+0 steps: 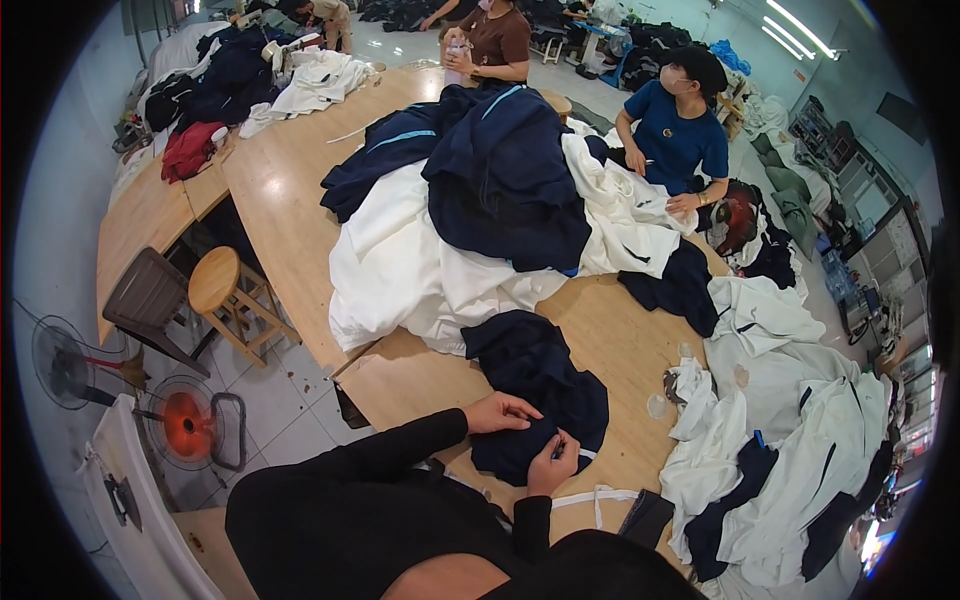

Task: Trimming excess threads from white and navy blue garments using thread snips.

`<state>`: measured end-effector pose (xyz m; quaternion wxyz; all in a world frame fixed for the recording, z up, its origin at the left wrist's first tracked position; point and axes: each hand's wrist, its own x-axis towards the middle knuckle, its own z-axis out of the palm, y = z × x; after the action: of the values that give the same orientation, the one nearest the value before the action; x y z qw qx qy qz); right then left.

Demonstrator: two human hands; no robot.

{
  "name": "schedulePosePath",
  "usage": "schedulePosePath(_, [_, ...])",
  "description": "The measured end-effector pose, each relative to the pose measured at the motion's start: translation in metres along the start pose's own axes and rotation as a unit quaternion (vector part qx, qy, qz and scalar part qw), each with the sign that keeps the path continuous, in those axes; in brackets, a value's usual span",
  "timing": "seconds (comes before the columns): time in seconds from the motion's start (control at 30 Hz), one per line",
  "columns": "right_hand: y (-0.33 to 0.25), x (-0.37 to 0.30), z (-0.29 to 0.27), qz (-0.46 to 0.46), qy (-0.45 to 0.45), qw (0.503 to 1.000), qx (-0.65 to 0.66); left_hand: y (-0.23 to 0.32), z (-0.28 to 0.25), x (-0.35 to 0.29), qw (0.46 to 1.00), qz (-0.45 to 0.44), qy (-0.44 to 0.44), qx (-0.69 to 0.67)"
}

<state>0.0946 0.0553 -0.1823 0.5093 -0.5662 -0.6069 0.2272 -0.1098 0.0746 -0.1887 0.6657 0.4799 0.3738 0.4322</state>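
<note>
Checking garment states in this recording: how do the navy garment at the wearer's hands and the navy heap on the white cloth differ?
The navy garment has the left hand and right hand on it; the navy heap has neither.
The garment is a smaller spread; the heap is larger.
The garment lies lower; the heap tops the white cloth.
Both look rumpled and dark blue.

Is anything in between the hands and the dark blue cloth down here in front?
Nothing visible is: the left hand and right hand both touch the dark blue cloth. The big white-and-navy pile lies beyond it, not between.
</note>
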Motion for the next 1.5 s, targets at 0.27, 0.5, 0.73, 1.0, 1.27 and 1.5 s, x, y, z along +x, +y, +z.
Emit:
schedulePosePath(0.27, [0.0, 0.002, 0.0, -0.004, -0.006, 1.0, -0.002, -0.002, -0.001, 0.001, 1.0, 0.009, 0.005, -0.001])
schedulePosePath(0.5, [0.002, 0.006, 0.002, -0.025, 0.007, 1.0, 0.006, 0.0, 0.002, 0.002, 1.0, 0.009, 0.017, 0.019])
schedulePosePath(0.73, [0.002, 0.009, 0.004, -0.01, -0.005, 1.0, 0.018, -0.005, -0.002, 0.003, 1.0, 0.003, 0.022, -0.001])
schedulePosePath(1.0, [0.003, 0.012, 0.004, -0.032, -0.005, 0.999, -0.003, 0.004, -0.035, 0.002, 0.92, -0.088, -0.199, -0.325])
schedulePosePath(1.27, [0.002, 0.01, 0.005, -0.007, 0.001, 1.0, -0.004, -0.003, -0.032, 0.003, 0.934, -0.134, -0.146, -0.296])
schedulePosePath(1.5, [0.0, 0.01, 0.005, -0.014, -0.005, 1.0, -0.004, -0.003, -0.035, 0.003, 0.937, -0.129, -0.143, -0.292])
